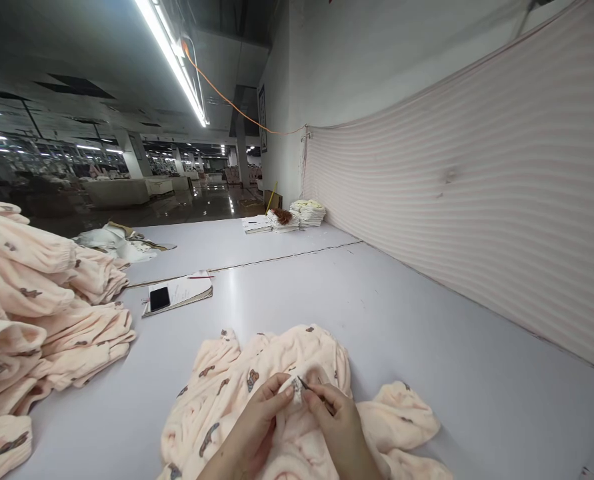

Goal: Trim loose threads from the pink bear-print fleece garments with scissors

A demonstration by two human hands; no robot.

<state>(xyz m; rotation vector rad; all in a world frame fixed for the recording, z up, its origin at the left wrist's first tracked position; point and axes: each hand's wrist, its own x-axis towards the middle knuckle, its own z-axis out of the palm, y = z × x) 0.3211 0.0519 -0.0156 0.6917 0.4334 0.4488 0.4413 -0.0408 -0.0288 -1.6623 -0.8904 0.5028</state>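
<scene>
A pale peach fleece garment [271, 360] with small brown-and-grey printed figures lies bunched on the table in front of me. My left hand [267, 407] pinches a fold of it between thumb and fingers. Close beside it, my right hand [334, 417] is closed around a small dark pointed tool [305, 385], most of which the fingers hide. The tool's tip meets the fabric at a small greyish patch [297, 383] by my left fingertips. A sleeve-like part [399, 410] of the garment spreads out to the right.
A tall pile of matching peach fleece garments [41, 300] stands at the left. Beyond it are a notepad [189, 288] with a black phone [159, 299] and a red pen [201, 277]. Stacked papers [309, 213] sit at the far end. Striped cloth [451, 180] covers the right wall.
</scene>
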